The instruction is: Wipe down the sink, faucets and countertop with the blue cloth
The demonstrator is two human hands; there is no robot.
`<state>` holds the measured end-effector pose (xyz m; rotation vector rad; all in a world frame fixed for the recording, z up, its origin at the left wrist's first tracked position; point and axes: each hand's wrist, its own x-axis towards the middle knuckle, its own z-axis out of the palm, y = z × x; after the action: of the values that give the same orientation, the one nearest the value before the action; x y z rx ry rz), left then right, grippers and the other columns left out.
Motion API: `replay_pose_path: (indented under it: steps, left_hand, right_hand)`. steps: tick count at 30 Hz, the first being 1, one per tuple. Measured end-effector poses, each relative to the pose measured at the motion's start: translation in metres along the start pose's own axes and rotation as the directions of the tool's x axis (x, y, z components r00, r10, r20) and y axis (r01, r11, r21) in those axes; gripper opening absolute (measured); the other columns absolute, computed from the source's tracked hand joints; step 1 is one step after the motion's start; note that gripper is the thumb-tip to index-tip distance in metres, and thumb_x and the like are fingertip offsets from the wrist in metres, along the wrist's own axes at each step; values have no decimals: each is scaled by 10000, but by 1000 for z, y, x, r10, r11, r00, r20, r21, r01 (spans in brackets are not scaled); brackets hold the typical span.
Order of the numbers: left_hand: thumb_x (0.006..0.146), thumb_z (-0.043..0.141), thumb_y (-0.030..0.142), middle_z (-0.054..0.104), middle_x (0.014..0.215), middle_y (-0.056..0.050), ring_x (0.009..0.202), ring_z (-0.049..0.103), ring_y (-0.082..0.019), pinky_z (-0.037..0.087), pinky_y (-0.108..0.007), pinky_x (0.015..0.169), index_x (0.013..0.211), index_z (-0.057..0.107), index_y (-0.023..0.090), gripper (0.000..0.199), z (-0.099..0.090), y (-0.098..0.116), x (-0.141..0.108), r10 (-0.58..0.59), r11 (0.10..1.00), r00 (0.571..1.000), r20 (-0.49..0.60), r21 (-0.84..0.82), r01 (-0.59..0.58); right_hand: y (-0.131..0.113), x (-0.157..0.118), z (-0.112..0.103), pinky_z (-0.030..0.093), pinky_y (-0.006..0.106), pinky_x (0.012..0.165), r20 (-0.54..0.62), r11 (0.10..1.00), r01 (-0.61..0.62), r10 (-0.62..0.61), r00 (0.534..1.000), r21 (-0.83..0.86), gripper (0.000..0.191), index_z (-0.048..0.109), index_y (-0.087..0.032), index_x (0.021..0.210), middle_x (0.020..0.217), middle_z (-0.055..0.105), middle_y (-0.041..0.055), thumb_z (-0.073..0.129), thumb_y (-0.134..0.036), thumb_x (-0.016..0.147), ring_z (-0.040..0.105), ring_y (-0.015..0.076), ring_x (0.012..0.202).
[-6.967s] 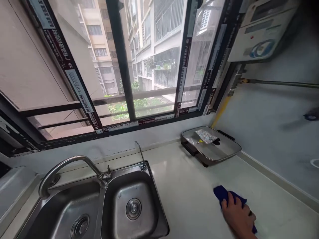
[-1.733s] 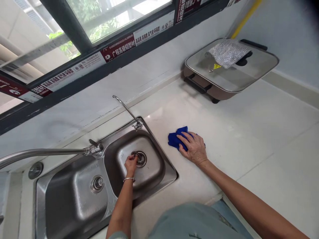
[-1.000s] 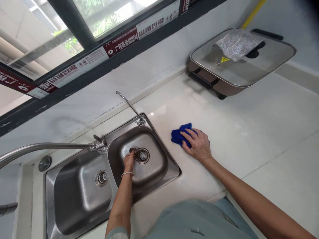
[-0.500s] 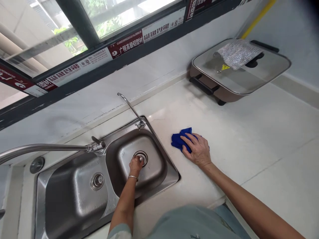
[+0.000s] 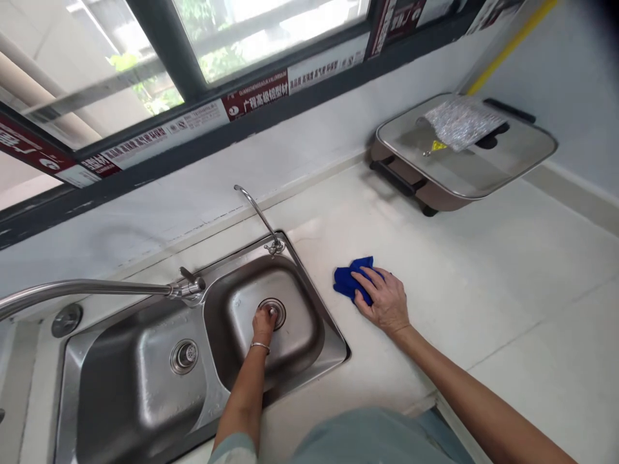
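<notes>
My left hand (image 5: 264, 325) reaches down into the right basin of the steel double sink (image 5: 333, 345). Its fingers are closed round the knob of the drain strainer (image 5: 274, 310), which sits in the drain hole; the fingertips are partly hidden. On the countertop right of the sink, my right hand (image 5: 387, 301) grips a crumpled blue cloth (image 5: 346, 281). The palm faces down, and part of the cloth is covered by the fingers.
A tall tap (image 5: 191, 288) and a thin curved tap (image 5: 256, 209) stand behind the basins. The left basin has its own drain strainer (image 5: 186, 353). An electric pan (image 5: 435, 187) with a glass lid sits at the back right, below the window frame (image 5: 203, 122).
The view has shifted slightly, so the window and pan appear lower. Both hands stay almost in place, the left at the drain strainer and the right on the cloth.
</notes>
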<state>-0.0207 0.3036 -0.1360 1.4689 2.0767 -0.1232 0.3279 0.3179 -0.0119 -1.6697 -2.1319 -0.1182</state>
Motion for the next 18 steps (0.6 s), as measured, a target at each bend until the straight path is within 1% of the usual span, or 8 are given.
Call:
replay_pose_path:
  steps: [3,6,9,11,12,13,16,18]
  left_hand:
    - [855,637,282,729,1128,-106,1045,665,-197,507,-379,957,1163,630,140,339,-17,0,-5,18,999,1000,22,-37,-17]
    - [841,653,333,764,1023,-84,957,688,-183,506,-303,855,1199,612,159,401,-45,-9,-29,38,997,999,11,-64,-38]
    - [870,568,464,775,912,-77,914,699,-220,480,-297,772,951,705,209,300,-75,-27,-77,33,998,999,-42,-54,-35]
    - [891,488,514,771,840,-83,887,706,-246,481,-317,762,803,712,224,376,-89,-40,-119,25,998,996,-87,-47,-29]
    - [900,458,509,772,823,-81,871,711,-249,490,-324,769,787,713,236,390,-92,-48,-141,25,998,994,-103,-52,-31]
    - [909,427,490,778,841,-79,864,716,-251,502,-333,779,808,717,250,391,-93,-56,-164,26,998,993,-116,-59,-33]
    - [907,339,402,757,1131,-76,1058,695,-254,516,-367,935,1014,694,301,385,-80,-83,-226,-6,995,974,-228,-103,-18]
    - [881,317,408,748,1154,-67,1095,684,-250,513,-381,996,1069,660,324,400,-61,-104,-261,-51,975,904,-424,-218,-47]
  right_hand:
    - [-1,0,0,368,454,1017,-21,1000,5,-5,1000,-2,480,582,-280,1330,1331,612,50,582,-303,850,482,300,1222]
    - [-2,1,-1,367,448,1004,-40,1000,13,-14,999,-13,450,595,-264,1309,1315,619,58,566,-313,863,477,299,1213]
    - [-4,2,-2,369,447,990,-53,1000,17,-19,998,-21,438,597,-256,1306,1305,623,65,551,-313,874,470,300,1212]
    - [-7,0,-3,375,463,975,-82,1000,0,-2,997,-21,443,594,-250,1310,1292,627,78,544,-305,874,471,310,1201]
    - [-10,-2,-3,378,476,966,-103,1000,-21,19,995,-21,449,590,-246,1315,1285,628,89,541,-301,873,470,318,1195]
    - [-14,-7,-4,380,489,959,-120,999,-47,43,992,-24,459,583,-241,1325,1282,626,100,539,-296,871,468,326,1191]
    - [-25,-31,-12,385,508,957,-114,997,-72,68,991,-37,492,554,-237,1361,1301,607,116,536,-290,872,458,340,1204]
    - [-25,-57,-22,391,501,971,-66,999,4,-7,998,-32,503,534,-251,1382,1332,593,104,536,-292,880,459,333,1222]
